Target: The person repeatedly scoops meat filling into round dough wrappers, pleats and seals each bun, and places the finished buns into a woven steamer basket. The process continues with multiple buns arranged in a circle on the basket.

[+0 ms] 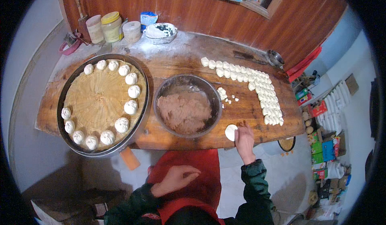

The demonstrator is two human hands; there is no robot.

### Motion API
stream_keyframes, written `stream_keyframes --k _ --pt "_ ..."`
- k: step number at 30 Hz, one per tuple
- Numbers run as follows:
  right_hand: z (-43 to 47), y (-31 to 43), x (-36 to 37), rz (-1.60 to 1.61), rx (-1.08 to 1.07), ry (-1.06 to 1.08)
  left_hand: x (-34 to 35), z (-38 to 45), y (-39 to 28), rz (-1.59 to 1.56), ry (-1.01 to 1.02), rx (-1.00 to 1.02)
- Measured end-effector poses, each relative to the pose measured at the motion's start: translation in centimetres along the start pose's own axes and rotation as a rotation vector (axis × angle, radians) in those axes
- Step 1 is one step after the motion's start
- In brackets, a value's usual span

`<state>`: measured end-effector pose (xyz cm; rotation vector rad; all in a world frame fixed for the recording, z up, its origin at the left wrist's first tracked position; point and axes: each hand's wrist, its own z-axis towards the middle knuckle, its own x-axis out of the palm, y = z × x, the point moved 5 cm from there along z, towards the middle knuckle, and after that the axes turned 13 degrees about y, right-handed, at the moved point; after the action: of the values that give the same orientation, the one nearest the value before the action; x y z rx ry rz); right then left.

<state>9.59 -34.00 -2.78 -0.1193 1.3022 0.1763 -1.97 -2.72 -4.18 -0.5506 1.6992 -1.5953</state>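
My right hand is at the front edge of the wooden table, its fingers on the right rim of a flat round dough wrapper. In front of the red apron hangs my left hand, fingers curled loosely, with nothing visible in it. A metal bowl of brown filling stands at the middle of the table. On the left, a round steamer with a woven mat carries pleated buns around its edge. Rows of small dough pieces lie on the right.
Small dough scraps lie right of the bowl. Along the back stand lidded plastic jars, a floury basin and a blue bag. A small metal pot sits at the back right. An orange block is below the steamer.
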Motion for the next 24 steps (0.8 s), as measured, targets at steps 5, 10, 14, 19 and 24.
stream_keyframes --k 5,10,14,19,24 --pt "-3.3 1.8 -3.0 0.462 0.265 0.106 0.6 2.3 2.1 -0.08 -0.013 -0.095" --pt "-7.5 7.6 -1.6 1.146 0.24 0.313 3.1 5.4 2.8 -0.96 0.218 -0.34" --pt "-8.0 9.1 -0.3 1.267 0.229 0.351 2.6 5.9 2.9 -0.821 0.076 -0.234" --pt "-6.8 10.4 -0.7 1.287 0.131 0.246 0.4 4.9 2.9 -0.52 -0.121 -0.011" --pt "-5.9 13.0 -3.0 1.115 -0.144 0.572 -2.1 3.5 1.4 -0.027 0.225 -0.053"
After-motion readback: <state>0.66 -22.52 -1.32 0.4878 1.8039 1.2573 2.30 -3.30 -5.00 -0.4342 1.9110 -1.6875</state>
